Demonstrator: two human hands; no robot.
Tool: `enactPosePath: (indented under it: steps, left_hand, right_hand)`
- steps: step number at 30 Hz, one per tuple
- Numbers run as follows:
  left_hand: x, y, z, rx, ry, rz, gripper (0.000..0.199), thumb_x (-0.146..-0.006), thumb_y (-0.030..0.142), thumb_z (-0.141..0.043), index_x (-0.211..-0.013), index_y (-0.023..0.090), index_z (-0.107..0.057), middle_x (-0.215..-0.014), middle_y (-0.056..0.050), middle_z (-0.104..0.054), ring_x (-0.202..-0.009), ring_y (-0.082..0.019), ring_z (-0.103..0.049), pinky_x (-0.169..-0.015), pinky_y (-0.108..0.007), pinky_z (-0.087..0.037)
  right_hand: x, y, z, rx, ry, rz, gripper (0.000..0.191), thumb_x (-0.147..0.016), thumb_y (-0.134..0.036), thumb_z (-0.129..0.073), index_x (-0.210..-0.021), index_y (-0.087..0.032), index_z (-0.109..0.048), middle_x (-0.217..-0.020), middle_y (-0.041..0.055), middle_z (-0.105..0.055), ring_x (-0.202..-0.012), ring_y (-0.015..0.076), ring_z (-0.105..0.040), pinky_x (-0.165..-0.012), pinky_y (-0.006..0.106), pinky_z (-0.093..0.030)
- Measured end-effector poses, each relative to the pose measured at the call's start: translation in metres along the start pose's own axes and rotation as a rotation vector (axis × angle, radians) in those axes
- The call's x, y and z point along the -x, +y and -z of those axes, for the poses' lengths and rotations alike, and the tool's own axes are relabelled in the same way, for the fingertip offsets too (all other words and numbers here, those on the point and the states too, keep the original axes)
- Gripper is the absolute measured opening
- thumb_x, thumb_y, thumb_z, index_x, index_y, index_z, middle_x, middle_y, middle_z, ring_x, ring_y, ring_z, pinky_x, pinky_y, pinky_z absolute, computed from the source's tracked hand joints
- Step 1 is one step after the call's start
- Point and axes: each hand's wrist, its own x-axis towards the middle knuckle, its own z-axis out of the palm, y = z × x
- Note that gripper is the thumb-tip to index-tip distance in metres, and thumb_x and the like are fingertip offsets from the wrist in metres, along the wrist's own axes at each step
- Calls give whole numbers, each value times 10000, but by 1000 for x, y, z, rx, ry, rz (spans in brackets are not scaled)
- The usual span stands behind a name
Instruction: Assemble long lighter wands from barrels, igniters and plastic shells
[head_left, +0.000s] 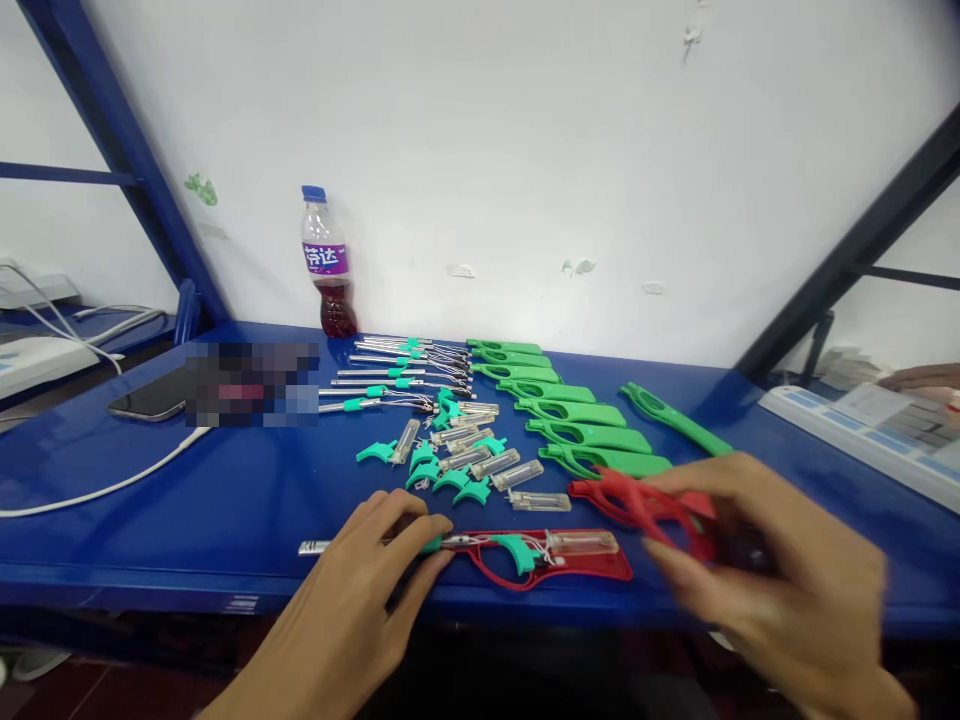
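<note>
Near the table's front edge lies a red lighter shell (600, 568), holding a clear fuel tank (583, 543), a teal trigger (516, 553) and thin white wires. A metal tube (313, 547) extends from its left end. My left hand (382, 580) is closed around that tube, thumb and fingers pinching it beside the shell. On the right, my right hand (765, 570) grips a second red shell (645, 505), raised near the first one's right end and slightly blurred. Part of this second shell is hidden by my fingers.
Several green shells (589, 436), metal tubes with wires (367, 383), teal triggers (451, 478) and clear tanks (517, 474) lie behind my hands. A bottle (326, 262) stands at the wall. A phone (154, 393) and cable (112, 490) lie left; a power strip (862, 440) lies right.
</note>
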Motion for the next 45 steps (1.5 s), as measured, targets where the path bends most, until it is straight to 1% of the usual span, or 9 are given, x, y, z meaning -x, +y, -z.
enactPosePath:
  steps: [5,9,13,21,25,29,32,36,45]
  left_hand:
    - [2,-1,0,-129,-19,-38,417,-1097,264,-525,-1504,355,-500,-1310,-52,-639,-1159,-265,-618,-972,-487,-577]
    - [-11,9,1,-121,10,-152,253,-1078,162,-539,-1283,277,-631,-1212,-60,-645,-1078,-243,-567,-889,-401,-558]
    - [-34,18,1,-144,-30,-262,164,-1069,124,-518,-1044,213,-653,-1048,-60,-653,-944,-235,-558,-834,-412,-550]
    - [-45,14,-4,-253,-117,-312,221,-1074,125,-449,-971,207,-626,-982,-63,-667,-864,-257,-646,-727,-410,-584]
    - [-44,20,-7,-254,-121,-311,296,-1116,176,-344,-970,223,-596,-949,-51,-680,-803,-252,-669,-670,-399,-574]
    - [-44,22,-9,-271,-72,-323,269,-1123,177,-333,-1007,232,-570,-929,-36,-689,-767,-233,-682,-647,-369,-550]
    - [-43,23,-9,-255,-47,-331,213,-1118,174,-383,-1024,238,-563,-921,-19,-686,-754,-210,-681,-666,-345,-534]
    - [-40,23,-5,-247,5,-317,193,-1123,193,-409,-1084,241,-592,-1008,-23,-712,-846,-202,-700,-740,-334,-524]
    - [-33,-9,35,-289,148,-189,226,-1120,411,-474,-1052,280,-646,-988,17,-706,-816,-150,-715,-756,-279,-515]
  right_hand:
    - [36,78,45,463,70,-226,379,-975,-645,-618,-995,-281,-721,-831,36,-732,-608,246,-644,-559,387,-449]
    - [63,134,63,546,-131,-452,601,-882,-865,-531,-946,-300,-727,-814,49,-768,-623,300,-716,-505,393,-495]
    - [66,149,65,448,-252,-429,529,-916,-807,-572,-900,-306,-742,-795,41,-783,-560,267,-729,-450,345,-486]
    - [65,137,64,493,-129,-260,309,-1018,-572,-617,-986,-288,-733,-880,69,-754,-672,257,-730,-488,327,-470]
    - [62,102,61,346,-76,-148,163,-1009,-449,-687,-973,-294,-718,-809,24,-725,-650,209,-716,-567,317,-509]
    - [46,49,32,46,-163,5,29,-1051,-291,-657,-1049,-277,-682,-889,-16,-775,-682,133,-743,-633,243,-543]
    - [39,25,5,0,-289,15,159,-1091,-284,-600,-1243,-272,-647,-1055,4,-792,-796,138,-774,-700,252,-552]
    - [38,18,-16,22,-411,31,261,-1112,-364,-561,-1331,-277,-673,-1086,32,-763,-855,159,-765,-687,276,-520]
    - [41,20,-16,-54,-448,-30,260,-1113,-375,-559,-1296,-272,-713,-1013,21,-708,-785,142,-717,-690,281,-499]
